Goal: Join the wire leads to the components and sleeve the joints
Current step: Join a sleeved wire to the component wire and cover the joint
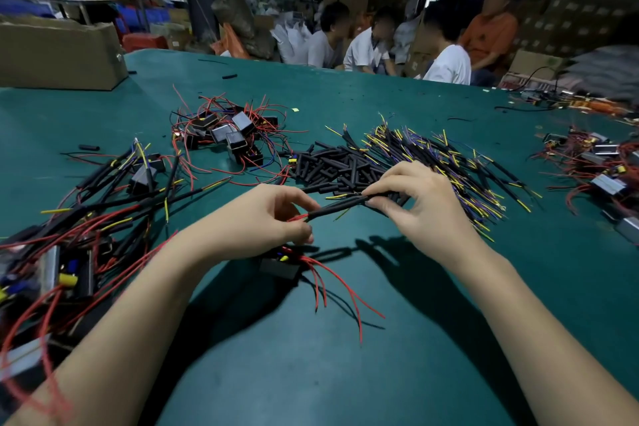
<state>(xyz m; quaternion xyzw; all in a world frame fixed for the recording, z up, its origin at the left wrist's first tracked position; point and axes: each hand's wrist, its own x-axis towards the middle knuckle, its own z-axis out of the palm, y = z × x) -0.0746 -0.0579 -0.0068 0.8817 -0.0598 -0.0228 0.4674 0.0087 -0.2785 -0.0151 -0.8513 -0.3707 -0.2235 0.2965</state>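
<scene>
Black sleeve tubing (340, 207) is what's in hand right now, held up just over the table (397, 339) in the near middle. The right hand (420, 207) has its grip pinched on the far end of the tube, and the left hand (268, 218) has its grip pinched round a red wire lead (298, 217) right at the tube's mouth. Looks to me like the sleeve is being worked over a joint, so this unit is mid-way. Its component (281, 266), a small black box with loose red leads, sits on the table just below the left hand.

Progress-wise: the near-left pile (103, 214) seems to be finished ones, already sleeved. Farther back there's a heap of bare components (228, 135), a stack of cut sleeves (339, 166) and a spread of sleeved leads (449, 166) to the right, so I'd guess plenty is left.

No brand, label or writing I can actually read anywhere.
</scene>
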